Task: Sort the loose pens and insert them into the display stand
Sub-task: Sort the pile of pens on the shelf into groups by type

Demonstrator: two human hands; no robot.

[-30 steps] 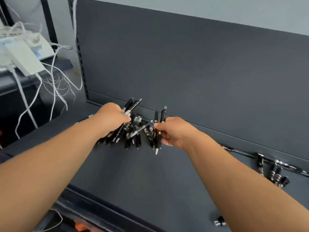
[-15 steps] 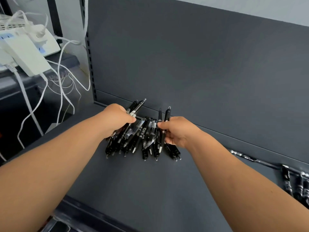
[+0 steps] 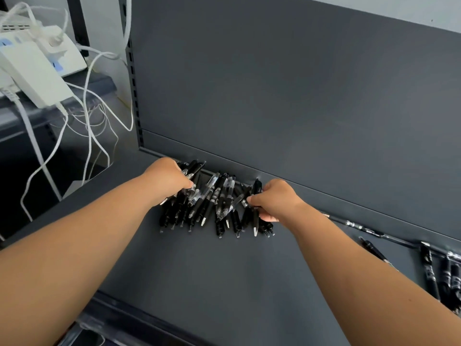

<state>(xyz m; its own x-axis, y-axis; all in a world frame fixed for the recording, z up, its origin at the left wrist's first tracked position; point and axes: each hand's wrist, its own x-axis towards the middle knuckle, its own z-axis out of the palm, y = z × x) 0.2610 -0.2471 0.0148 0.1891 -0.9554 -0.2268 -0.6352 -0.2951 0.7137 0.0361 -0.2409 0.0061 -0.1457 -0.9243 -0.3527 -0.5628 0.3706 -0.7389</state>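
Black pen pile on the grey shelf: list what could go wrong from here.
1. The pile of black plastic pens lies crossed; the left hand gripping several and the right hand pinching one black pen may drag others, which could roll off the flat dark grey shelf.
2. The scattered black pens beside the right forearm may get knocked or overlooked.

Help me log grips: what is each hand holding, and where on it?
The right hand pinches one black pen at about mid-barrel. The left hand grips a bundle of pens, apparently around their upper barrels.
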